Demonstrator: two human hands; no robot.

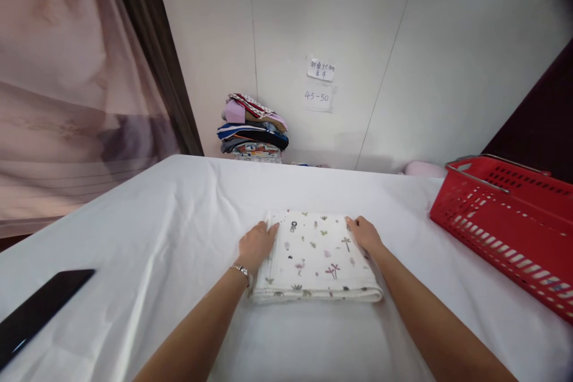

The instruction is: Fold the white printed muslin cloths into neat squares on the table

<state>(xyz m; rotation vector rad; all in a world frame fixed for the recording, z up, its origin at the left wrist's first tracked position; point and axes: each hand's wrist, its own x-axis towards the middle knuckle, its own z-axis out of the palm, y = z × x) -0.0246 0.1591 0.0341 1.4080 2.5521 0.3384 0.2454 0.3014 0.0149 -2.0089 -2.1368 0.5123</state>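
A white cloth [313, 256] printed with small palm trees, flamingos and leaves lies folded into a thick, nearly square bundle on the white-covered table [192, 239]. Its rounded fold faces me. At the cloth's left edge, my left hand [256, 246] grips the layers, thumb on top and the other fingers mostly hidden; a bracelet circles that wrist. Over on the far right corner, my right hand [364, 233] pinches the cloth's edge, its fingertips partly tucked around the side.
A red plastic basket [505, 233] with a metal handle stands at the right. On the left lies a black flat device [45, 307]. Folded clothes [254, 128] are stacked beyond the far edge, against a wall with paper notes [320, 70]. A pink curtain [80, 71] hangs left.
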